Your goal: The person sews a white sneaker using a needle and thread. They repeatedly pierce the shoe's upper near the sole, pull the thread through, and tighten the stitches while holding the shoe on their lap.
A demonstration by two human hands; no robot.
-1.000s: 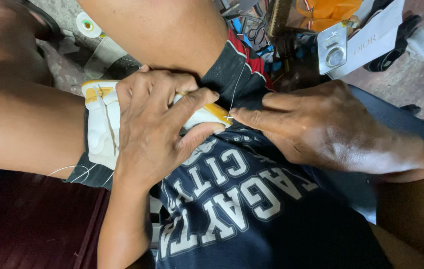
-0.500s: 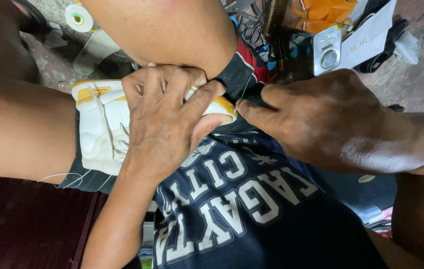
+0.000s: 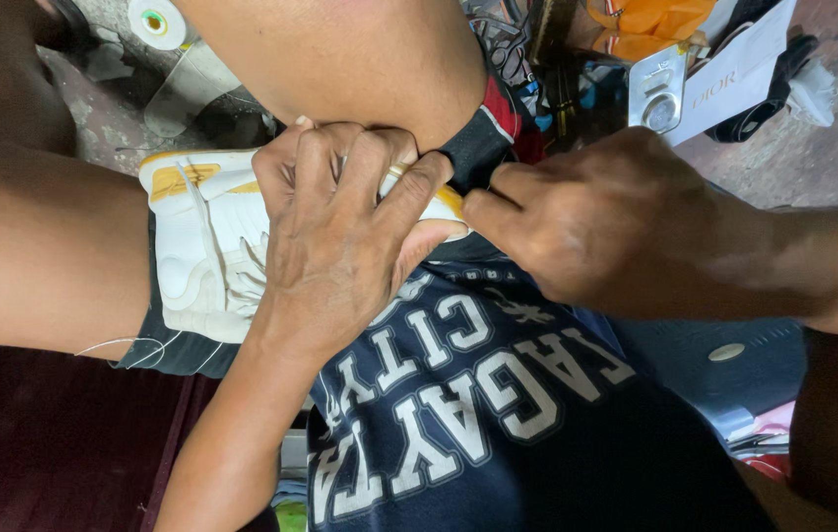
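Note:
A white shoe with yellow trim [image 3: 204,246] lies on its side across my lap, between my bare thighs. My left hand [image 3: 340,227] wraps over the shoe's front part and grips it, thumb pressed along the yellow edge. My right hand [image 3: 596,232] is closed in a pinch against the shoe's toe end, right beside my left thumb; what it pinches is hidden by the fingers. A thin pale thread [image 3: 128,343] trails off below the shoe over my left thigh.
My navy shirt with white lettering [image 3: 468,404] fills the lower middle. A roll of white tape [image 3: 155,20] lies on the concrete floor at top left. Tools, an orange object and a white card [image 3: 734,74] clutter the floor at top right.
The shoe has shifted down and right, showing more of its white side. My right hand has pushed closer against the toe end; a thin needle-like tip seen earlier at its fingertips is now hidden.

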